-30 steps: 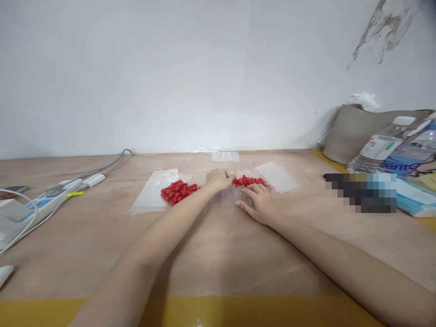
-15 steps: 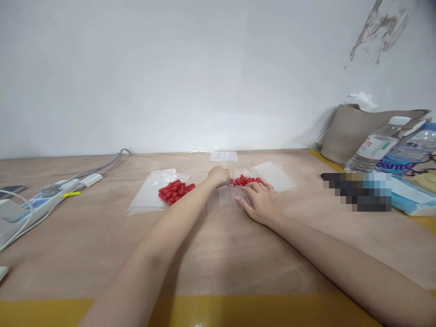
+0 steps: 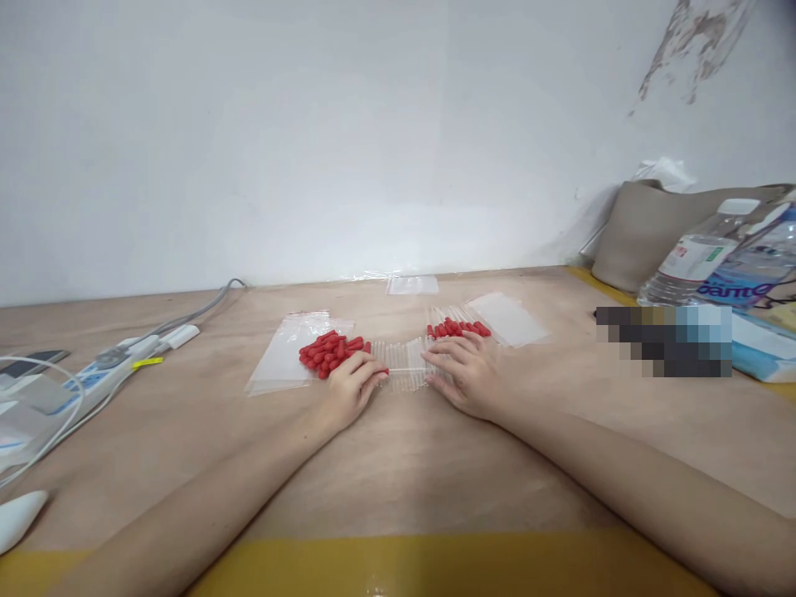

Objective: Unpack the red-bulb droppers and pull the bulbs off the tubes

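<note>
Between my hands lies a thin clear tube (image 3: pixel 407 371), held level over a row of similar clear tubes (image 3: pixel 404 352). My left hand (image 3: pixel 353 388) pinches a small red cap (image 3: pixel 384 371) at the tube's left end. Fingers of my right hand (image 3: pixel 468 375) close around the tube's right end, which they partly hide. Beside my left hand is a heap of red caps (image 3: pixel 324 352), partly on clear plastic bags (image 3: pixel 274 361). Past my right hand, several tubes with red caps (image 3: pixel 457 327) lie together.
More clear bags (image 3: pixel 510 319) lie at the back right, another bag (image 3: pixel 413 285) by the wall. On the left are a power strip (image 3: pixel 93 377), cables and a phone (image 3: pixel 37 362). Bottles (image 3: pixel 693 257), a grey-brown bag (image 3: pixel 631 236) and a blue-white packet (image 3: pixel 762 348) stand right.
My left hand has come back from the far capped tubes to the near left and now pinches a red cap. My right hand has closed on the tube's other end. The view has shifted slightly.
</note>
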Available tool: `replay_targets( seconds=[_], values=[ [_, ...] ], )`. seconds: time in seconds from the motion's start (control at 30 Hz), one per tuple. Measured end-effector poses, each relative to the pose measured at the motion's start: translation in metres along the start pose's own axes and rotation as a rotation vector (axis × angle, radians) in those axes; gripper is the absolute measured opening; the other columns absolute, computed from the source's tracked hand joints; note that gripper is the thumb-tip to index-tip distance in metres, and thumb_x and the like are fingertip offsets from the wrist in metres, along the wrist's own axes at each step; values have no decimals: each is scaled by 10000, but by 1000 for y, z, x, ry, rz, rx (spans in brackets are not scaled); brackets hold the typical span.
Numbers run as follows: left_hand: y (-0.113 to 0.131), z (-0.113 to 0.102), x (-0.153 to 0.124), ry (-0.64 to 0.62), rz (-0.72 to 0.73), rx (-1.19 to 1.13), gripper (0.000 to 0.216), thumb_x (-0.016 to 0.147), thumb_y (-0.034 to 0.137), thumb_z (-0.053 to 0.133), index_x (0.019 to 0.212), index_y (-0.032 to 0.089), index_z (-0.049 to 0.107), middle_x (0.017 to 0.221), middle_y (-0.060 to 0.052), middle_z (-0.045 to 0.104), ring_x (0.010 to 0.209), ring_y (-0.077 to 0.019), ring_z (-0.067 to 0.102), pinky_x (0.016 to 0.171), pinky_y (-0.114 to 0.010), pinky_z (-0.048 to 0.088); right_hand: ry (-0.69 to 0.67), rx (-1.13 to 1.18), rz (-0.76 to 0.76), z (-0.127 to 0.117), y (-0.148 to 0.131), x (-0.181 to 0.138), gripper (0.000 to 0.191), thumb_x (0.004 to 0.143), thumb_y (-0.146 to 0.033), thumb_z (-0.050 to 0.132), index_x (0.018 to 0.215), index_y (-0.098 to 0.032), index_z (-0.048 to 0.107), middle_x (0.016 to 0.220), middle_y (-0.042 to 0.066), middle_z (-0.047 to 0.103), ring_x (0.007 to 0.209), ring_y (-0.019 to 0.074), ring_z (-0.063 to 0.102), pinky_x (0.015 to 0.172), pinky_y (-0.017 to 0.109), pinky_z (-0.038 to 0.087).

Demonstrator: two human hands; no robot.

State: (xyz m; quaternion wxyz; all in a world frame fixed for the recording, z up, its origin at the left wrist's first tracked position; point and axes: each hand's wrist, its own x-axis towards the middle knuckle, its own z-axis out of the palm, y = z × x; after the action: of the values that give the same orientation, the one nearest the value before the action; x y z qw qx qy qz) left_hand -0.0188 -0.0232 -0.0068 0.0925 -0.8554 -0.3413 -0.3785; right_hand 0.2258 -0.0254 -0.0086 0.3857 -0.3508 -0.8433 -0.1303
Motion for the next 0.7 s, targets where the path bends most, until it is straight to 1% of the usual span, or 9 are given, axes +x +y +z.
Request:
replay_targets(
  seconds=[0.13, 0.2, 0.3, 0.37, 0.47, 0.5, 0.57, 0.63, 0.7],
  values=[
    [9, 4, 5, 0, 53, 61, 123, 851, 255, 514, 903, 211, 616, 846, -25, 630, 793, -143, 562, 756, -307, 416, -64, 5, -35, 4, -11, 2, 275, 859, -381, 470, 1055, -241, 601, 992, 40, 647, 1000, 181, 513, 969, 424, 214],
    [12, 6, 7, 6, 65, 64, 128, 851, 259, 512, 895, 211, 623, 838, -25, 641, 778, -141, 567, 744, -309, 407, -79, 2, -46, 8, -13, 3, 250, 862, -351, 471, 1050, -255, 606, 929, 23, 657, 984, 170, 512, 971, 420, 202],
    [15, 7, 10, 5, 69, 71, 139, 855, 268, 504, 891, 217, 628, 837, -27, 650, 771, -142, 569, 736, -312, 397, -75, -4, -40, 11, -13, 4, 221, 873, -296, 454, 1005, -257, 627, 790, 3, 653, 894, 153, 517, 959, 407, 204],
    [17, 8, 12, -10, 85, 88, 156, 847, 284, 515, 945, 220, 619, 891, -36, 652, 825, -156, 566, 762, -323, 393, -76, -6, -38, 12, -14, 5, 230, 878, -267, 434, 983, -241, 637, 739, 4, 641, 820, 144, 507, 944, 395, 213],
    [20, 8, 16, -57, 133, 134, 220, 842, 313, 522, 1028, 221, 594, 980, -47, 647, 941, -186, 545, 852, -362, 366, -90, -9, -48, 12, -15, 6, 247, 885, -257, 412, 981, -219, 637, 714, 10, 627, 772, 139, 487, 927, 379, 217],
    [21, 8, 16, -66, 145, 152, 211, 847, 309, 512, 1020, 222, 597, 964, -41, 653, 945, -187, 544, 883, -375, 350, -95, -11, -46, 12, -15, 6, 250, 888, -267, 410, 981, -217, 636, 712, 11, 625, 769, 139, 483, 917, 374, 220],
    [23, 7, 18, -72, 149, 191, 170, 863, 278, 483, 954, 220, 614, 862, -20, 667, 888, -176, 556, 921, -394, 319, -97, -18, -37, 12, -15, 6, 258, 893, -299, 407, 951, -215, 644, 699, 12, 620, 756, 139, 475, 886, 364, 231],
    [24, 6, 18, -90, 148, 226, 171, 871, 257, 460, 889, 214, 624, 770, -8, 660, 819, -167, 559, 932, -412, 301, -93, -26, -42, 12, -15, 7, 273, 895, -315, 404, 877, -211, 656, 659, 8, 608, 725, 134, 464, 849, 356, 240],
    [26, 4, 19, -129, 163, 245, 191, 875, 248, 440, 861, 209, 626, 731, -10, 649, 787, -165, 556, 934, -432, 290, -91, -30, -77, 11, -14, 7, 287, 894, -311, 404, 807, -207, 657, 613, 0, 588, 699, 128, 452, 832, 349, 241]
  ],
)
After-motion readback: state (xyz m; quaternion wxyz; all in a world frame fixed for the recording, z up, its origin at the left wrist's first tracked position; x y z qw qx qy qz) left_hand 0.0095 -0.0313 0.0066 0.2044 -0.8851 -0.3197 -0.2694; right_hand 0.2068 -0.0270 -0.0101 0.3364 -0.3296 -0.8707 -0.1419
